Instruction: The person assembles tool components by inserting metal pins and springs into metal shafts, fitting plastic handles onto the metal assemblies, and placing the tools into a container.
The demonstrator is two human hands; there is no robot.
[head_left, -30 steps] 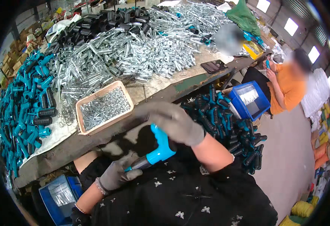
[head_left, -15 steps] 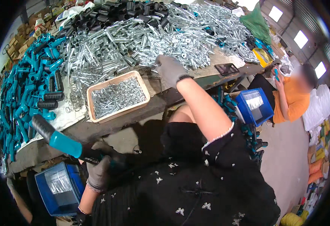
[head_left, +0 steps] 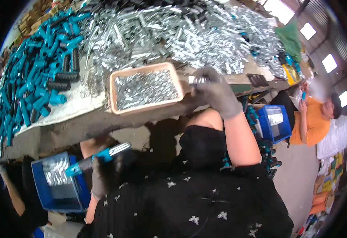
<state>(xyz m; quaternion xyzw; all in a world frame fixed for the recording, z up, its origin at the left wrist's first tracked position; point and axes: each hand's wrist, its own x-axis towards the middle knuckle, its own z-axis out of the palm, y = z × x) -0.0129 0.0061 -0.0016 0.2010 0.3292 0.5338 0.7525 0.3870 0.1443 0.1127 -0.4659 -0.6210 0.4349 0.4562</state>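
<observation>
My left hand (head_left: 101, 176), in a grey glove, is closed round a teal-and-black tool handle (head_left: 85, 163) low at the left, below the table edge. Two silver rod-like pieces stick out of its right end, tilted upward. My gloved right hand (head_left: 218, 95) is raised just right of the tray, its fingers closed on a short silver metal cylinder (head_left: 198, 80) that points left. The peach plastic tray (head_left: 113, 94) on the near table edge holds many small silver metal pins (head_left: 147, 89).
Behind the tray lies a wide heap of silver metal parts (head_left: 142, 37). Teal handles (head_left: 35, 75) are piled at the left. Blue bins (head_left: 78, 186) stand low left and right (head_left: 286, 123). A phone (head_left: 257, 80) lies on the table; a person in orange (head_left: 316, 123) sits at the right.
My right hand has come back from the metal heap toward me with a silver cylinder in it. The handle in my left hand has turned, its silver end now pointing right. The view has shifted.
</observation>
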